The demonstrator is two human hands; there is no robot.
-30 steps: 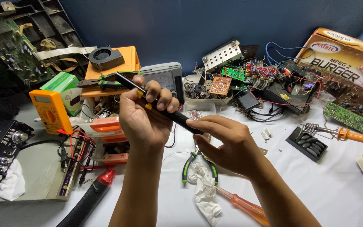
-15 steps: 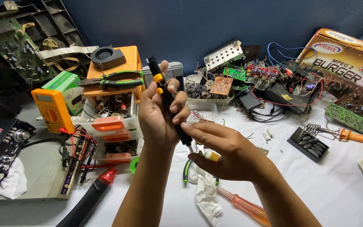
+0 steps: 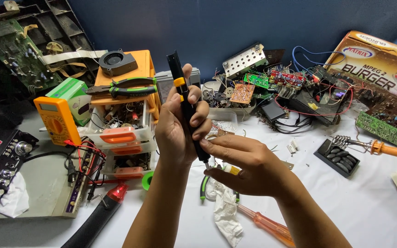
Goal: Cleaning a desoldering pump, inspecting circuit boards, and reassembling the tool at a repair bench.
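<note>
My left hand (image 3: 180, 124) grips a black pen-shaped tool with a yellow band (image 3: 183, 101), held nearly upright with its tip pointing down. My right hand (image 3: 244, 163) sits just below and to the right, its fingers pinching the tool's lower tip. Both hands hover over the white table cover (image 3: 345, 206). Beneath them lie green-handled pliers (image 3: 204, 186), a crumpled white cloth (image 3: 228, 216) and an orange-handled screwdriver (image 3: 265, 225).
Left: a clear drawer box with orange handles (image 3: 122, 138), pliers on its top (image 3: 125, 87), a small black fan (image 3: 117, 62), a yellow multimeter (image 3: 58, 120). Back: a heap of circuit boards and wires (image 3: 290, 87). Right: a soldering iron on its stand (image 3: 382, 148), a cardboard box (image 3: 382, 69).
My left hand has swung the black tool from lying slanted to nearly upright. My right hand has stayed at the tool's lower tip, shifting slightly down.
</note>
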